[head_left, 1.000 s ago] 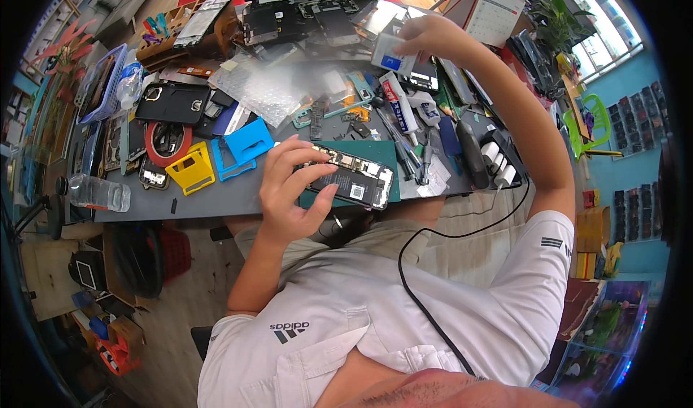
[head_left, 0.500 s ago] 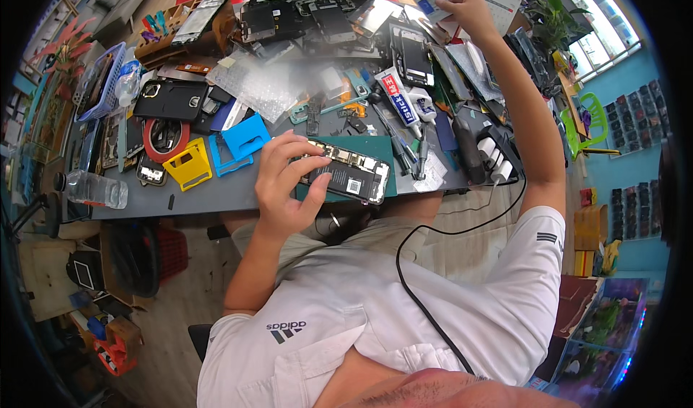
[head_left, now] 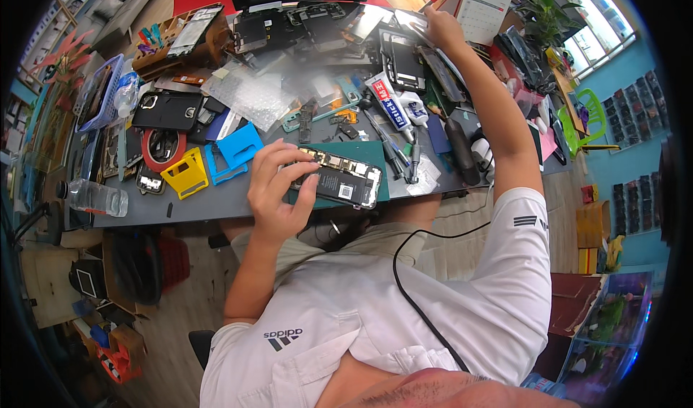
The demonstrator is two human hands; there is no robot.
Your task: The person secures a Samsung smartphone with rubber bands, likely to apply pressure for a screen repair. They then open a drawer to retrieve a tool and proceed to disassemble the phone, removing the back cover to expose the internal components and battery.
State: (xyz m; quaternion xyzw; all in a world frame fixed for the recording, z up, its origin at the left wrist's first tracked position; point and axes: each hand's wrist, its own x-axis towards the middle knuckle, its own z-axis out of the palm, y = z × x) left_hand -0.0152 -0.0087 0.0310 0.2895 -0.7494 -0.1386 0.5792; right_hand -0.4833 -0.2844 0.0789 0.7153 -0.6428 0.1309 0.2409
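Observation:
My left hand (head_left: 280, 188) grips the left end of an opened phone (head_left: 346, 184), thumb at the near edge and fingers over the top. Its black battery and circuit board lie exposed, above the near edge of a green mat (head_left: 373, 154). My right arm is stretched to the far right of the desk. There my right hand (head_left: 443, 28) has its fingers drawn together beside a pale, shiny flat piece (head_left: 410, 20) and a desk calendar (head_left: 482, 12). Whatever those fingers hold is too hidden to make out.
A glue tube (head_left: 390, 101), pen-like tools (head_left: 388, 148) and a dark cylindrical handle (head_left: 460, 152) lie right of the mat. Blue (head_left: 240, 144) and yellow (head_left: 185, 173) phone stands sit left, near a water bottle (head_left: 99, 197). A black cable (head_left: 415, 292) crosses my shirt.
My right hand has moved slightly left and nearer to me. The blue-and-white card it held up no longer shows clearly. My left hand keeps its hold on the phone.

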